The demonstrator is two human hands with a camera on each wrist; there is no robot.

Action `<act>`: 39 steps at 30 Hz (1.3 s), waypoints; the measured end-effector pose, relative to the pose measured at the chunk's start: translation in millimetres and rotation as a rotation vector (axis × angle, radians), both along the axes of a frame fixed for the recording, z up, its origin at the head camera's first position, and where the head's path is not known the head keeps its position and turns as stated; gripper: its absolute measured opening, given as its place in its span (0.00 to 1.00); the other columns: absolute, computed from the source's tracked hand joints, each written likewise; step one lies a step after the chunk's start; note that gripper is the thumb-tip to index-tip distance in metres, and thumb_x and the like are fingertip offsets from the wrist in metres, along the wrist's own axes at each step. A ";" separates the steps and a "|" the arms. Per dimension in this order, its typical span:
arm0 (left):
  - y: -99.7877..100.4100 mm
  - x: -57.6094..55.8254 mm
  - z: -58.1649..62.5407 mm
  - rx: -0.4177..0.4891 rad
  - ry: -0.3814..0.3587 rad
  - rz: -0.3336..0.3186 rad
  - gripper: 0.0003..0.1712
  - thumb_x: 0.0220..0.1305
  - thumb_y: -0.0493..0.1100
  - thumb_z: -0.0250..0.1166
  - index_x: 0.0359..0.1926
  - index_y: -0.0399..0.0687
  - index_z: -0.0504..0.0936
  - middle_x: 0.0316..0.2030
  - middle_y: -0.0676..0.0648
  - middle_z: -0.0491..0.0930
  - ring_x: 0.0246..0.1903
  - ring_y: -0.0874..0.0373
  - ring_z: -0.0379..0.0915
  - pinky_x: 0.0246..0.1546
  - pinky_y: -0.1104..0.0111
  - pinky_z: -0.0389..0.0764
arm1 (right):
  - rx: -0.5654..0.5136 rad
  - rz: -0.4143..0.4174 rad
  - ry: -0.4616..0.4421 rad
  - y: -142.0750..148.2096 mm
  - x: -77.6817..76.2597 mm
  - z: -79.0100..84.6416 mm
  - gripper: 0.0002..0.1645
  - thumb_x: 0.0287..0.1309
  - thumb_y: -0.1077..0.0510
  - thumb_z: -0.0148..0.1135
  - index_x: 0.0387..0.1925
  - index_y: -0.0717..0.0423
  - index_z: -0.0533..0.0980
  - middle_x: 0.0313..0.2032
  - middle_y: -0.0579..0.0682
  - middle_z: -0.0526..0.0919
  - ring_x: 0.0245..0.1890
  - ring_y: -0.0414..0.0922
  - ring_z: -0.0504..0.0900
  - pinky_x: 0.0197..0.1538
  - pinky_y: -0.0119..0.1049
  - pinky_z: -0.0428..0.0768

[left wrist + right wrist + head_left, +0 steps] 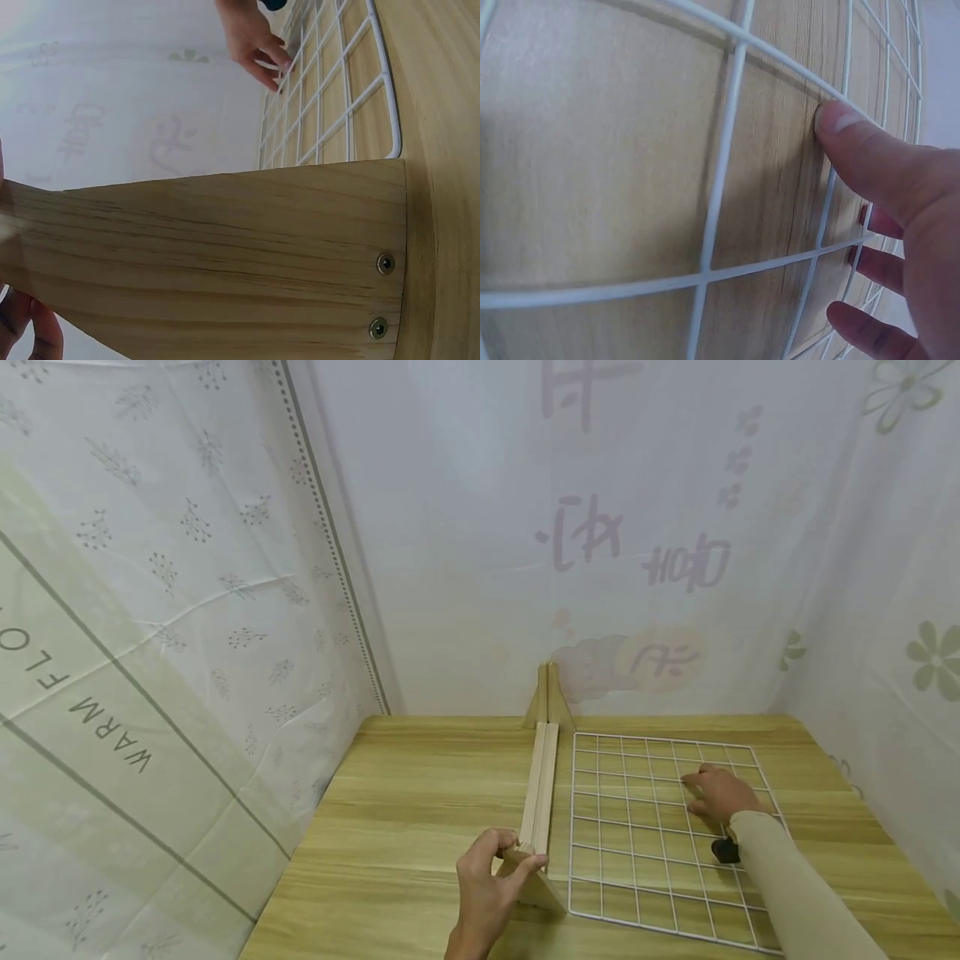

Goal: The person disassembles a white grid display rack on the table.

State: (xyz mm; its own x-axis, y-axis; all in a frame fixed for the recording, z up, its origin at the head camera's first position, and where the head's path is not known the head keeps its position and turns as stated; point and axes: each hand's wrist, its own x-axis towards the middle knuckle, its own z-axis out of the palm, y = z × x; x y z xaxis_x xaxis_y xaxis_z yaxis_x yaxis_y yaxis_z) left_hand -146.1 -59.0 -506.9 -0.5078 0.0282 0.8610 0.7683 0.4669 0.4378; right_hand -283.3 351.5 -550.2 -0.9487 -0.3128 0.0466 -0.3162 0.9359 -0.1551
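Observation:
A wooden stand has two parallel rails (540,777) running between a far end piece (551,702) and a near end panel (225,255). My left hand (483,881) grips the top of that near panel, thumb on one side and fingers on the other. Two metal bolts (385,263) show low on the panel. To the right, a white wire grid (572,818) lies flat on the table. Over its right half, my right hand (723,793) touches the wires with spread fingers, and its thumb (844,127) meets one wire in the right wrist view.
The wood-grain table (405,793) carries the stand and grid. Printed curtains (465,568) hang behind the table and along both sides. The stand's far end is near the back curtain. A black strap piece (725,850) sits at my right wrist.

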 end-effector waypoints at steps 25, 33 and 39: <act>13.2 -2.8 0.7 -0.018 0.083 0.024 0.21 0.51 0.51 0.76 0.30 0.41 0.76 0.25 0.51 0.77 0.23 0.63 0.72 0.32 0.82 0.75 | 0.017 -0.063 0.032 -13.3 -1.1 0.3 0.27 0.57 0.59 0.69 0.57 0.64 0.77 0.49 0.69 0.81 0.45 0.66 0.81 0.41 0.61 0.83; 18.7 -4.9 1.0 -0.022 0.099 0.025 0.21 0.49 0.50 0.78 0.30 0.42 0.75 0.25 0.52 0.76 0.23 0.63 0.71 0.31 0.82 0.75 | 0.053 -0.109 0.012 -16.2 -1.8 2.2 0.26 0.59 0.60 0.68 0.58 0.65 0.76 0.52 0.70 0.80 0.47 0.69 0.80 0.42 0.62 0.83; 18.5 -5.8 0.8 -0.037 0.094 0.009 0.21 0.52 0.51 0.76 0.31 0.42 0.76 0.26 0.51 0.78 0.23 0.63 0.73 0.31 0.82 0.76 | 0.043 -0.141 0.001 -15.6 -4.4 -1.2 0.26 0.58 0.63 0.66 0.58 0.65 0.75 0.54 0.72 0.79 0.48 0.71 0.79 0.42 0.65 0.82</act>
